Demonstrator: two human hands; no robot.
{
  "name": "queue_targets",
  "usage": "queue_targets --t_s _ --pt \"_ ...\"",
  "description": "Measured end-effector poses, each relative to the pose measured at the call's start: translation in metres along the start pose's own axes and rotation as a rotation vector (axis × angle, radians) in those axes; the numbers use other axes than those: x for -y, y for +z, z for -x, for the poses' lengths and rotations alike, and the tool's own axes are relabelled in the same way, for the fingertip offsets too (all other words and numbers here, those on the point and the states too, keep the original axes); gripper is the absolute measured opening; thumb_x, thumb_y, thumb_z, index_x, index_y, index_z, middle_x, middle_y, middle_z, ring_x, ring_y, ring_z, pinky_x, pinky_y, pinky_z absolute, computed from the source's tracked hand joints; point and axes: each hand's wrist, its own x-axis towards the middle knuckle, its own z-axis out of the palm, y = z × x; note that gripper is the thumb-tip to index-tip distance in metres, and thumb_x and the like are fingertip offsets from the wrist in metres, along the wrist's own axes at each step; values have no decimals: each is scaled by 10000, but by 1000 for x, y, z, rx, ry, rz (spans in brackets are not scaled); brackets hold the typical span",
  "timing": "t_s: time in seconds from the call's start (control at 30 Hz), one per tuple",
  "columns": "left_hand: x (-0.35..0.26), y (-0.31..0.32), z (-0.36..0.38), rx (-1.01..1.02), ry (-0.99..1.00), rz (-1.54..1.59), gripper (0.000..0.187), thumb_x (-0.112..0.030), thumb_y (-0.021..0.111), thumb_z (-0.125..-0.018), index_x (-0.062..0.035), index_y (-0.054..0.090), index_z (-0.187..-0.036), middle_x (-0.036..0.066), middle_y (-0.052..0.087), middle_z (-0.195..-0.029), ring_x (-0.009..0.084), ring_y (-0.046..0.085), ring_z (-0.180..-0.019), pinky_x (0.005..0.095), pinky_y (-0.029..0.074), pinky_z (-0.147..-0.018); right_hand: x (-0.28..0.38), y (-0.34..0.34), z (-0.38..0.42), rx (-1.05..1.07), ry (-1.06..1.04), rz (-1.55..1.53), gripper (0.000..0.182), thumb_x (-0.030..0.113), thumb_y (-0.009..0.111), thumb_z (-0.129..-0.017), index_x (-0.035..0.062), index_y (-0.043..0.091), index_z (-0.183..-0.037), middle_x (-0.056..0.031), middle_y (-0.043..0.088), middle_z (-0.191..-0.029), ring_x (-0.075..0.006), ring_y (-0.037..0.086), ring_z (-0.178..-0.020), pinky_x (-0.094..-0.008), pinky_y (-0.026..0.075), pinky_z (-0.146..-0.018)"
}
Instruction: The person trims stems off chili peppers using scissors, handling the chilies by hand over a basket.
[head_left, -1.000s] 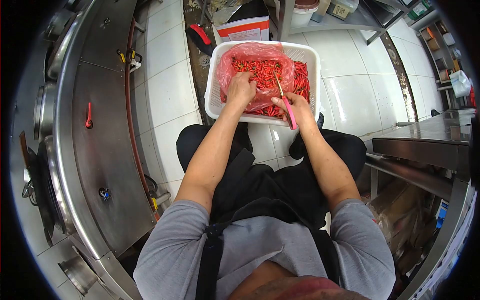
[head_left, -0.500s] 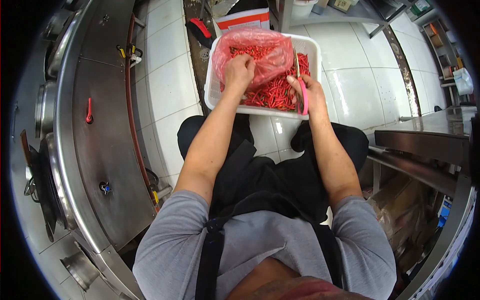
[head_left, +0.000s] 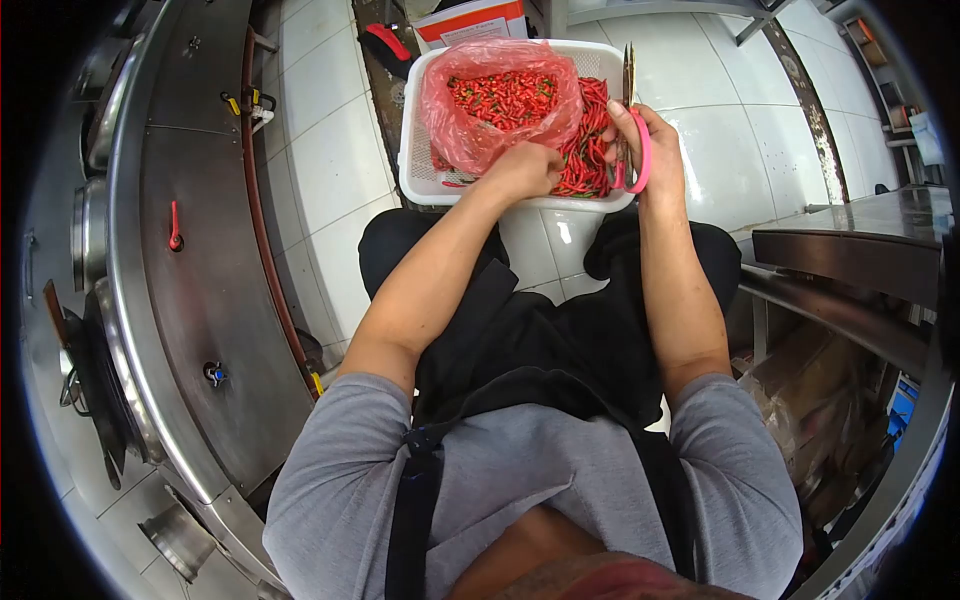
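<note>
My right hand (head_left: 655, 150) holds scissors with pink handles (head_left: 643, 160); their blades point up and away, above the right rim of a white plastic basket (head_left: 413, 188). Loose whole red chillies (head_left: 585, 165) fill the basket's right side. On the left, a translucent red plastic bag (head_left: 455, 135) stands with its mouth wide, holding small cut chilli pieces (head_left: 503, 98). My left hand (head_left: 527, 170) is at the near edge of the loose chillies, just beside the bag. Its fingers are curled closed, and what they grip, if anything, is hidden.
Behind the basket stands a white and orange box (head_left: 470, 25), with a black and red object (head_left: 388, 45) to its left. A steel counter (head_left: 200, 320) runs along the left. A steel table (head_left: 850, 245) is at the right, over a tiled floor (head_left: 715, 150).
My left hand has moved from over the bag's mouth down and right to the loose chillies. The bag's contents now show fully. The scissors have shifted slightly right, still in my right hand.
</note>
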Motion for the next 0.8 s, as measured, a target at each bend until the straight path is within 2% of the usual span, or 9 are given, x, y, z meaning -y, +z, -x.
queue_targets --t_s 0.03,0.37,0.47,0.53,0.57,0.63,0.67,0.73,0.8 --pt "-3 10 -4 160 -61 -155 243 -194 661 -788 -83 702 -1000 140 694 -989 297 665 -918 406 522 -805 1 -2 1 -9 -4 -21 324 290 740 -845 -7 667 -951 -32 609 -646 -92 559 -479 -214 419 -434" --pt "-1 50 -38 423 -245 -270 248 -213 646 -761 -80 717 -958 176 691 -1001 319 653 -998 426 505 -882 -5 -6 8 6 55 80 349 307 751 -828 -11 673 -949 -33 620 -648 -86 552 -482 -225 427 -450" --pt "-9 29 -29 347 -236 -86 224 -262 705 -750 -86 692 -888 126 695 -843 274 669 -811 381 522 -763 -1 -4 9 -21 56 55 353 303 753 -827 -11 674 -968 -25 612 -644 -86 546 -475 -232 430 -448" --pt "-12 8 -26 45 -173 -14 180 -208 697 -800 -61 688 -903 118 691 -794 225 670 -736 339 528 -704 -1 -3 8 3 25 16 393 304 759 -820 -22 666 -1020 -28 622 -660 -88 553 -500 -231 444 -477" --pt "-11 -2 -23 46 -168 -23 180 -208 697 -800 -61 688 -903 118 691 -794 225 670 -736 339 528 -704 -3 -1 7 -1 19 7 393 304 759 -820 -22 666 -1020 -28 622 -660 -88 553 -500 -231 444 -477" --pt "0 -22 -18 -294 -224 300 178 -232 670 -817 -79 711 -899 133 697 -862 289 678 -780 388 529 -735 -12 4 5 13 -31 87 453 309 771 -808 -37 651 -1075 -38 641 -697 -92 564 -541 -232 461 -520" --pt "14 -29 -17 -296 -222 295 178 -232 670 -817 -79 711 -899 133 697 -862 289 678 -780 388 529 -735 -18 7 3 56 -74 98 413 321 735 -849 -25 650 -1060 -42 642 -740 -84 588 -599 -221 455 -524" --pt "33 -40 -17 -490 -254 279 170 -184 660 -852 -54 695 -955 110 696 -816 223 678 -715 343 525 -653 -23 16 6 98 -23 127 483 339 756 -821 -26 640 -1115 -49 655 -751 -94 592 -605 -235 470 -550" --pt "23 -48 -9 -456 -321 473 180 -137 640 -879 -11 663 -1005 86 680 -823 165 657 -700 289 497 -602 -22 21 8 215 108 223 572 373 767 -799 -22 627 -1188 -67 678 -786 -109 614 -640 -251 494 -595"
